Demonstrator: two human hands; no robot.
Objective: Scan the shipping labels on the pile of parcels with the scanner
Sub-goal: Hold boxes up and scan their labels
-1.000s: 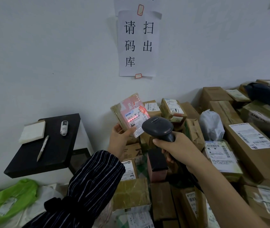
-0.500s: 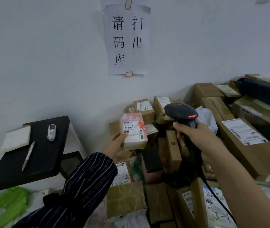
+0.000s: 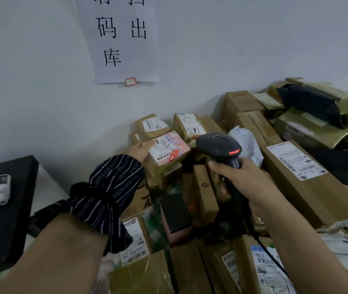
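Note:
A small pink parcel (image 3: 169,148) with a white barcode label lies tilted on top of the pile of brown parcels (image 3: 202,187) by the wall. My left hand (image 3: 140,151) holds it at its left edge, arm stretched forward with a striped sleeve. My right hand (image 3: 240,180) grips the handle of the black scanner (image 3: 218,146), which is raised just right of the pink parcel, its red light lit and its cable trailing down along my forearm. Its head does not point at the pink label.
A long brown box (image 3: 300,179) with a label lies on the right, more boxes and a black bag (image 3: 311,102) behind it. A black table (image 3: 9,219) with a small white device (image 3: 2,188) stands at left. A paper sign (image 3: 120,39) hangs on the wall.
My left hand has lowered the pink parcel from in front of the scanner onto the pile near the wall. The scanner has swung right, off the label, and its red beam is gone.

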